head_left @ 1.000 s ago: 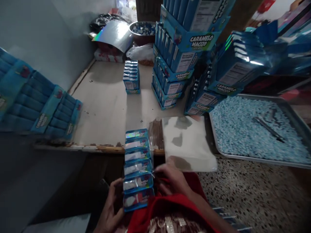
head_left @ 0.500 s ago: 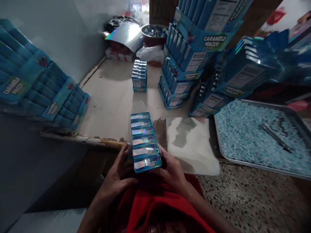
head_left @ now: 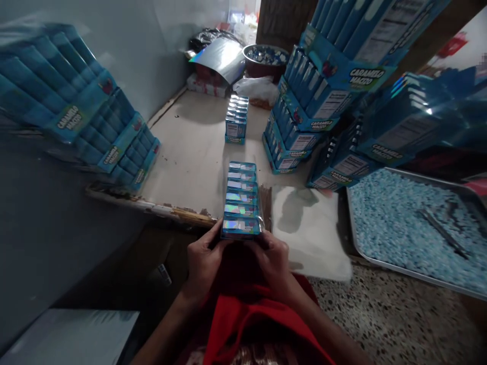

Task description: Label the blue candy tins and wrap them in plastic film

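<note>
A display box of several small blue packs [head_left: 241, 197] in clear wrap is held at the table's front edge. My left hand [head_left: 205, 258] grips its near left corner, thumb on the near side. My right hand [head_left: 273, 256] grips the near right corner the same way. Just right of the box lies a stack of clear plastic sheets [head_left: 308, 228]. Beyond it, a similar filled box [head_left: 236, 119] stands on the pale table [head_left: 178, 157].
Tall stacks of blue boxes rise at the left [head_left: 87, 111] and right [head_left: 300, 119]. A metal tray [head_left: 355, 238] of pale blue pieces with a dark tool sits at the right. A round tub [head_left: 253, 66] and silvery sheet [head_left: 218, 56] are at the back.
My left hand has closed on the box's near corner, where its fingers were looser. The box has turned straighter and tilted slightly. The whole view has shifted, with the scene now further right.
</note>
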### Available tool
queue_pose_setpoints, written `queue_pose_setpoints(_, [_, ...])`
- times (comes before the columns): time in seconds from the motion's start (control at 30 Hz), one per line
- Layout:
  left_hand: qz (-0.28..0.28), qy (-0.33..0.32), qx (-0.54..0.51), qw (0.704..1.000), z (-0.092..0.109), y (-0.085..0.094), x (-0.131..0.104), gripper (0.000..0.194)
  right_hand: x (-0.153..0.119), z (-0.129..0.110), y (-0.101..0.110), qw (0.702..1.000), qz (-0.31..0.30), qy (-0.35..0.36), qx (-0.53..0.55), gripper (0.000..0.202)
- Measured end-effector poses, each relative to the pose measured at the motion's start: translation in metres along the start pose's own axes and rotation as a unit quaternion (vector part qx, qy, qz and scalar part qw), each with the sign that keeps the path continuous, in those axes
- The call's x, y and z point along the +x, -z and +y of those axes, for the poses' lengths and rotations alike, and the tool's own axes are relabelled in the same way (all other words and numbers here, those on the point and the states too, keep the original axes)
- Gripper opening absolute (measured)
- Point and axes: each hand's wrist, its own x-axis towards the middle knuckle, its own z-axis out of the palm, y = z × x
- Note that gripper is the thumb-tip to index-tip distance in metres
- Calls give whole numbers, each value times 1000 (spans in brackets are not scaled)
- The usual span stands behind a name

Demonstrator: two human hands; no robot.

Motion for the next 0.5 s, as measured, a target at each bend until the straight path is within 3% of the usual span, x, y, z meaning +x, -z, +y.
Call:
queue_pose_setpoints(0.17, [32,18,22,999,2,-3,13,32,12,4,-5,1000,22,12,4,14])
queue_pose_setpoints(0.5, [105,63,-16,992,-9,-17,7,33,13,17,-14,994,53,49,-77,17])
